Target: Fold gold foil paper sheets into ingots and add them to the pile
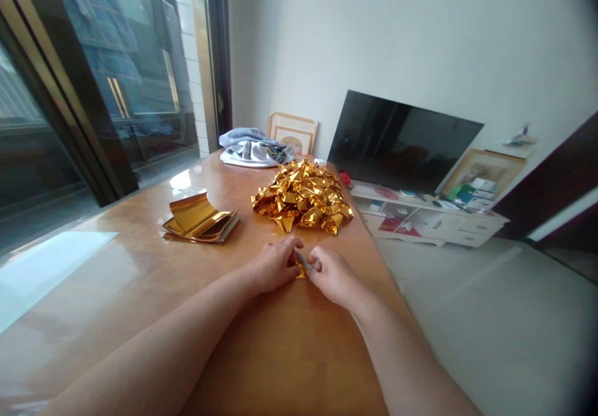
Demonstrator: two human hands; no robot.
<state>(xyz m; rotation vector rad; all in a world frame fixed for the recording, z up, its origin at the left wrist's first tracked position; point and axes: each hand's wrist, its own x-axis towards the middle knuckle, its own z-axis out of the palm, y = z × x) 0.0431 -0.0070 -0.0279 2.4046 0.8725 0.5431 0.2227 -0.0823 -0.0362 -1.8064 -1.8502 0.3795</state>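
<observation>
Folded gold pile (pixel 303 197) beyond hands (pixel 303 268)

Glossy orange-brown wooden table (pixel 140 291); heap of crumpled metallic gold foil pieces (pixel 303 197); stack of flat gold foil sheets (pixel 200 219); bundled grey-white cloth (pixel 255 148); black flat screen (pixel 402 141), upper right.

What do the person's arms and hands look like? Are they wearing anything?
Both arms are bare all the way up as far as the picture shows, with no sleeves in sight. The left hand and the right hand wear no gloves. No watch, bracelet or ring can be seen on either one. The forearms are long shapes that reach in from the bottom edge of the picture.
</observation>
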